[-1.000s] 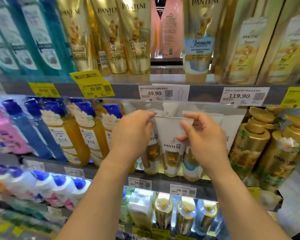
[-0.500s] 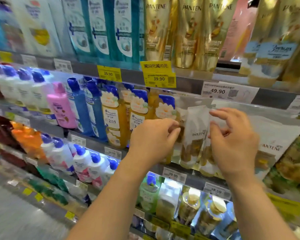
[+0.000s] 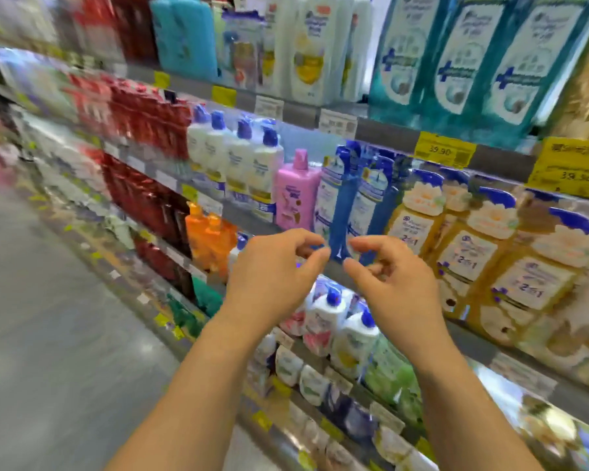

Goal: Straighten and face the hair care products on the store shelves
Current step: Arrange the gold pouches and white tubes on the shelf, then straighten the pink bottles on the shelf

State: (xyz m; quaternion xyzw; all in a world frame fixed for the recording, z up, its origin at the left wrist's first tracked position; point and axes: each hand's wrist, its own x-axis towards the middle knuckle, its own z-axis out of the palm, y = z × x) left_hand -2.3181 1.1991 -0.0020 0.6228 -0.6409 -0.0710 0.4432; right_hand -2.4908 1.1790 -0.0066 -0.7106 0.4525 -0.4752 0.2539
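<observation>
Both arms are stretched out toward the shelves, and the whole scene is smeared with motion, so small print on the labels cannot be read. The left hand and the right hand float side by side in front of the two tall blue bottles, which stand upright on the middle shelf. On each hand the fingers are loosely curled, thumb and forefinger drawn near each other, and they hold nothing; the two hands are close together but not touching. Whether any fingertip reaches the blue bottles I cannot tell; the hands seem to hang just in front of their lower ends.

Just left of the blue bottles stands a pink bottle, and left of that a row of white bottles with blue caps. Right of the blue bottles are yellow packs with blue tops, marked 2 in 1. Above the blue bottles a yellow price tag reading 39.90 hangs on the shelf edge, with large teal packs on the shelf over it. Below the blue bottles, behind the wrists, small white bottles with blue caps crowd the lower shelf. Far left of the blue bottles are red bottles and orange bottles, and the grey floor runs beside the shelving.
</observation>
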